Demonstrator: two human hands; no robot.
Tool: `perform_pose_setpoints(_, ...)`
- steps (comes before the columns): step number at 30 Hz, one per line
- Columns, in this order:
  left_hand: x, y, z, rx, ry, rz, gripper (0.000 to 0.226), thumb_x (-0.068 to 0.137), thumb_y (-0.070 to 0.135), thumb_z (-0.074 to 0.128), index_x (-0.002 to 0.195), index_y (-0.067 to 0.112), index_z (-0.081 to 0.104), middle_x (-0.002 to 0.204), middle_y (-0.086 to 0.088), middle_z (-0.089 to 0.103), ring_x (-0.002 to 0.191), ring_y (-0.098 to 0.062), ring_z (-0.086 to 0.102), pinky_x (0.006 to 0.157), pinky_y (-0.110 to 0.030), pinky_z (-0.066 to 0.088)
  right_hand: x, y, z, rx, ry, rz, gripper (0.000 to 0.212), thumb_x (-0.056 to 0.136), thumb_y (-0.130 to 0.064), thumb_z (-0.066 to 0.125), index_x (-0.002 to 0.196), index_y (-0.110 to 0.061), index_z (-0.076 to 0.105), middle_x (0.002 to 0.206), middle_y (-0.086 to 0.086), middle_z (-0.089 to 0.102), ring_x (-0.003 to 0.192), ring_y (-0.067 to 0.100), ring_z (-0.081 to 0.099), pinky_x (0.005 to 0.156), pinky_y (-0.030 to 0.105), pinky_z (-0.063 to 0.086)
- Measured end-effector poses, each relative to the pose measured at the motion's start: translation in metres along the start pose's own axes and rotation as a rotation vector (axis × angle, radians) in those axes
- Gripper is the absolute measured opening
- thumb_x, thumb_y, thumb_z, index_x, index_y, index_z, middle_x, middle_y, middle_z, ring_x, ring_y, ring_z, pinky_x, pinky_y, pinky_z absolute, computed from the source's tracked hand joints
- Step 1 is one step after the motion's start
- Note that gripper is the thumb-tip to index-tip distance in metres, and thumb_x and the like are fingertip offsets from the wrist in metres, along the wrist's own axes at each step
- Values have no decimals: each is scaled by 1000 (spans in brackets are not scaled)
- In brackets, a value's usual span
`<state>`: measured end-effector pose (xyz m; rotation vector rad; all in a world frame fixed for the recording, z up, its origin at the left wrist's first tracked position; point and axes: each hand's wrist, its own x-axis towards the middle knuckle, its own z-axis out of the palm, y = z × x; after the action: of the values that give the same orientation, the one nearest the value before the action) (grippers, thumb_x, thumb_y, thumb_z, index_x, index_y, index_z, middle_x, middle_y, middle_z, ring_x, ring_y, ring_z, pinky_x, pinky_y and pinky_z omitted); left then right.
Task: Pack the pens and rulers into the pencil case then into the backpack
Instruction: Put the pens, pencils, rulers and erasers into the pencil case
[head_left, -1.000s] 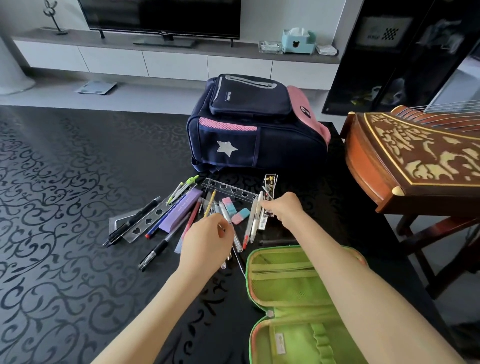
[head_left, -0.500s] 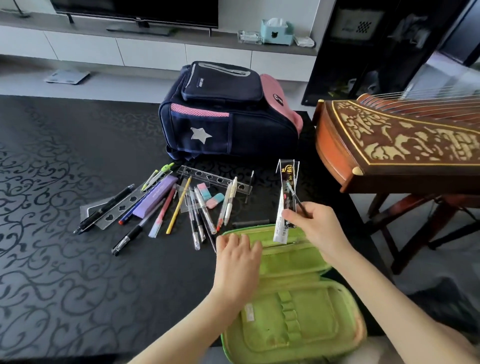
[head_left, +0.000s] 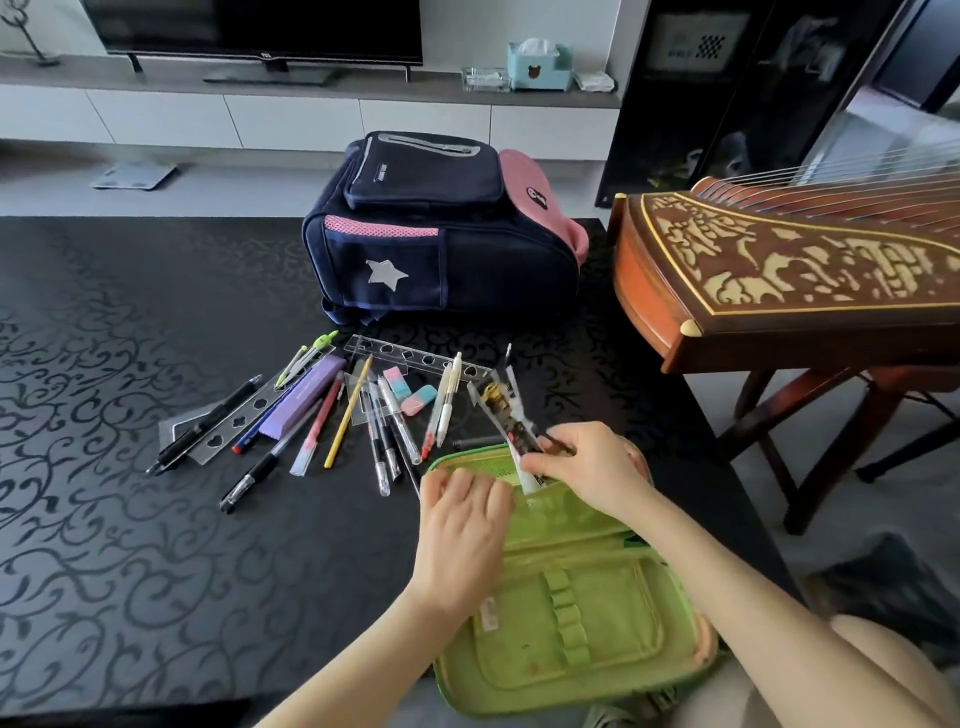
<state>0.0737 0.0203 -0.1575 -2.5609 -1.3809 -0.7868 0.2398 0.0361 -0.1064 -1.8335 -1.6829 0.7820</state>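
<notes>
The packet of rulers (head_left: 511, 421), held upright half a second ago, is now being tipped into the open pencil case (head_left: 561, 582) at lower centre by the closed right hand (head_left: 582, 467), the pocket pressed flat by the left hand (head_left: 460, 525), while pens (head_left: 384, 431) and backpack (head_left: 441, 234) wait above.

Home living room. Flat-screen television (head_left: 260, 26) stands on a long low white cabinet (head_left: 311, 119) against the far wall; tissue box (head_left: 540, 65) with a bear face on the same shelf. Bathroom scale (head_left: 134, 175) lies on the pale floor below it. Dark table (head_left: 130, 519) with a swirl pattern in the foreground. To the right, a carved wooden stringed zither (head_left: 789, 270) on its stand, just beside the table. Black glass cabinet (head_left: 727, 93) behind it.
</notes>
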Motion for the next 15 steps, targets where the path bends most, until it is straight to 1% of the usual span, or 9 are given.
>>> perform_pose_setpoints(2, -3, -2, 3, 1, 53, -1, 24, 61, 3, 75, 71, 18, 60, 63, 6, 57, 64, -20, 49, 73, -32, 30, 3, 4, -11, -175, -102, -19, 30, 73, -42, 72, 57, -20, 61, 50, 1, 50, 45, 14, 39, 48, 29, 28)
perform_pose_setpoints(5, -4, -3, 7, 16, 102, 8, 25, 60, 0, 75, 71, 19, 63, 67, 6, 59, 67, -20, 48, 75, -33, 31, 14, -2, -35, -390, -284, -84, 24, 73, -41, 72, 63, -20, 68, 50, -4, 51, 47, 8, 43, 52, 25, 33)
perform_pose_setpoints(6, -4, -3, 8, 22, 111, 13, 25, 61, 0, 75, 71, 19, 64, 69, 5, 60, 69, -19, 47, 76, -33, 31, 18, -6, -42, -459, -349, -113, 25, 74, -41, 71, 63, -19, 68, 51, -4, 51, 48, 8, 44, 54, 25, 36)
perform_pose_setpoints(8, -4, -2, 7, 36, 128, 12, 24, 62, 0, 76, 72, 19, 65, 74, 3, 60, 73, -19, 42, 78, -34, 31, 28, -12, -47, -619, -459, -179, 30, 77, -41, 69, 61, -17, 63, 53, -3, 49, 53, 13, 46, 59, 30, 42)
perform_pose_setpoints(9, -3, -1, 7, 45, 136, 12, 24, 62, 0, 76, 72, 19, 65, 76, 2, 60, 74, -19, 41, 78, -34, 31, 32, -17, -48, -703, -508, -204, 32, 77, -40, 68, 60, -15, 60, 53, -2, 47, 54, 15, 45, 59, 33, 42)
perform_pose_setpoints(11, -3, 0, 5, 56, 155, 19, 24, 62, -2, 74, 71, 19, 65, 82, 0, 60, 77, -19, 41, 80, -35, 32, 38, -26, -44, -868, -614, -241, 36, 78, -38, 68, 57, -14, 51, 52, -3, 39, 51, 15, 38, 54, 31, 34)
perform_pose_setpoints(13, -4, 2, 4, 70, 168, 48, 23, 66, -5, 62, 71, 17, 65, 95, -2, 54, 84, -20, 45, 85, -38, 33, 41, -36, -35, -1012, -708, -260, 40, 78, -35, 69, 54, -17, 43, 53, -5, 37, 52, 14, 37, 50, 26, 28)
perform_pose_setpoints(14, -3, 2, 5, 78, 167, 61, 24, 69, -5, 55, 72, 17, 64, 101, -4, 53, 89, -22, 47, 89, -40, 33, 42, -39, -30, -1065, -745, -263, 37, 79, -34, 69, 56, -18, 45, 54, -6, 38, 55, 14, 40, 49, 25, 27)
perform_pose_setpoints(15, -3, 1, 6, 83, 156, 69, 24, 71, -3, 50, 73, 16, 64, 105, -6, 56, 95, -23, 49, 93, -43, 34, 43, -40, -25, -1099, -773, -267, 29, 80, -33, 69, 62, -18, 51, 56, -8, 41, 60, 14, 43, 48, 24, 28)
